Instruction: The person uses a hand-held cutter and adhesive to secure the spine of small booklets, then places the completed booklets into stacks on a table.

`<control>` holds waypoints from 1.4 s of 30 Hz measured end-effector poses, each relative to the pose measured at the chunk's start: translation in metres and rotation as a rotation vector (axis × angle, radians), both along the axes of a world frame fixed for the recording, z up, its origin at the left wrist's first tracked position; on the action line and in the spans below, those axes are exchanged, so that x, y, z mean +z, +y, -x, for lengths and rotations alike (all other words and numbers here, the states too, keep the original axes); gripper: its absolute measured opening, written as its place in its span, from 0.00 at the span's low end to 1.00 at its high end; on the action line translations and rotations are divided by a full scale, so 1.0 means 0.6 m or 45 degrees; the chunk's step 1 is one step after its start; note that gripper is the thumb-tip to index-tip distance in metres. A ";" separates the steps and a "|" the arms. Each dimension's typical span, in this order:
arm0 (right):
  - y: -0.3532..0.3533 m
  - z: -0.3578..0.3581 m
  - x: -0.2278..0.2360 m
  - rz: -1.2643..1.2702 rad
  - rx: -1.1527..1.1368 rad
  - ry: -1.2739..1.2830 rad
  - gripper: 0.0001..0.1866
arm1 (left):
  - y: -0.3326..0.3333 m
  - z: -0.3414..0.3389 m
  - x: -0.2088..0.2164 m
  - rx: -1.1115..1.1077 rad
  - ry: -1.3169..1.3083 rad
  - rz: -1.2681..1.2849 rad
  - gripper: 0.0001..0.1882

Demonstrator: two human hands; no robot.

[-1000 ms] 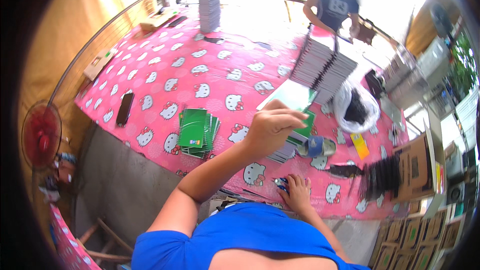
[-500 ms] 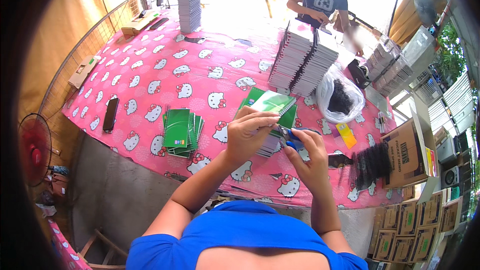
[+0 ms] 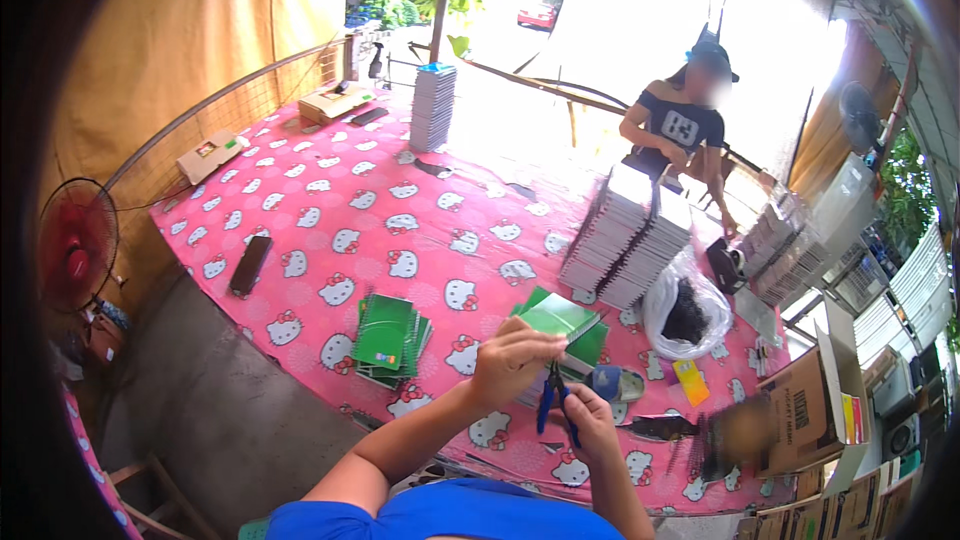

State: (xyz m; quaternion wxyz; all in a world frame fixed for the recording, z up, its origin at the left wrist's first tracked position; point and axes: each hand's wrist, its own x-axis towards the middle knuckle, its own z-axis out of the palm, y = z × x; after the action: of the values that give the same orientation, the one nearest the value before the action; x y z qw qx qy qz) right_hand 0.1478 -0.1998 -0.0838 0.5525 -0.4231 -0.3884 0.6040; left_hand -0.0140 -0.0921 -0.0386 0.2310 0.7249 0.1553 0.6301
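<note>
**Pliers meet a green notebook at a pink table beneath hanging tarps**

A glossy pink cloth printed with white cartoon cat faces covers the wide table (image 3: 430,250), torn in a few dark patches toward its far side. At the near edge, the left hand (image 3: 510,365) has its fingers pinched together at the coil end of a green spiral notebook (image 3: 558,314); whether they grip cover or wire I cannot tell. The notebook lies above other green covers, just beyond the fingers. The right hand (image 3: 592,422) is closed around blue-handled pliers (image 3: 547,407), handles spread, tips up beside the left fingertips.

To the left sit a small pile of green notebooks (image 3: 385,332) and a dark phone (image 3: 250,265). A tall notebook stack (image 3: 433,110) stands at the far side; twin bulky stacks (image 3: 610,240) rise to the right, near a white plastic bag (image 3: 655,305) of black coils (image 3: 686,318). More coils lie by a cardboard box (image 3: 797,427).

A tan tarp (image 3: 200,50) walls the left side, with a red-bladed fan (image 3: 78,262) before it over grey concrete floor (image 3: 230,370). Bright daylight floods the far side, where a co-worker (image 3: 680,127) in a dark top stands behind the stacks.
</note>
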 end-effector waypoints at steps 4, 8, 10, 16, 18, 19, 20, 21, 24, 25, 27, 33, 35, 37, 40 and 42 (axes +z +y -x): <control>-0.023 0.005 -0.095 -0.315 -0.186 -1.321 0.24 | 0.035 0.080 0.035 0.340 -0.187 0.003 0.14; -0.065 0.002 -0.148 -0.598 -0.312 -1.989 0.21 | 0.061 0.179 0.050 0.487 -0.290 0.091 0.15; -0.074 0.003 -0.150 -0.625 -0.378 -1.843 0.19 | 0.063 0.234 0.062 0.523 -0.192 0.145 0.18; -0.017 -0.123 -0.124 -0.190 -0.718 -1.221 0.09 | 0.147 0.271 0.005 0.449 0.917 0.292 0.20; 0.014 -0.145 -0.104 -0.169 -0.780 -0.891 0.08 | 0.178 0.266 -0.096 0.438 1.194 0.417 0.20; 0.024 -0.155 -0.093 -0.270 -0.781 -1.020 0.08 | 0.194 0.264 -0.134 0.433 1.321 0.461 0.21; 0.033 -0.165 -0.077 -0.378 -0.794 -1.146 0.07 | 0.202 0.263 -0.160 0.450 1.352 0.454 0.21; 0.046 -0.173 -0.056 -0.496 -0.805 -1.268 0.07 | 0.201 0.266 -0.182 0.474 1.381 0.443 0.22; 0.071 -0.187 -0.002 -0.301 -0.850 -0.986 0.08 | 0.204 0.266 -0.165 0.435 1.547 0.532 0.23; 0.082 -0.170 0.027 -0.305 -0.837 -0.981 0.08 | 0.205 0.268 -0.158 0.414 1.604 0.542 0.24; 0.095 -0.142 0.052 -0.462 -0.893 -1.061 0.07 | 0.201 0.277 -0.158 0.472 1.640 0.505 0.28; 0.051 0.033 0.087 -0.739 -0.077 -0.889 0.08 | 0.190 0.323 -0.177 0.895 1.163 0.867 0.56; 0.050 0.094 0.057 -0.075 0.488 -0.636 0.13 | 0.193 0.371 -0.216 0.752 0.733 1.170 0.63; 0.077 0.131 -0.084 0.062 0.688 -0.458 0.26 | 0.186 0.365 -0.214 0.197 0.253 1.705 0.60; 0.124 0.197 -0.164 0.293 0.520 -0.367 0.34 | 0.165 0.385 -0.207 -0.050 0.078 1.847 0.41; 0.167 0.213 -0.205 0.505 0.423 -0.169 0.30 | 0.165 0.375 -0.203 -0.103 -0.012 1.919 0.32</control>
State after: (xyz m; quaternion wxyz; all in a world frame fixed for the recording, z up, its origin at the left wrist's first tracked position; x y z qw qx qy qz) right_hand 0.0198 -0.0998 -0.2065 0.3255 -0.4924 -0.3620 0.7215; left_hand -0.2388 0.0068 -0.1601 0.6879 0.3730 0.5167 0.3474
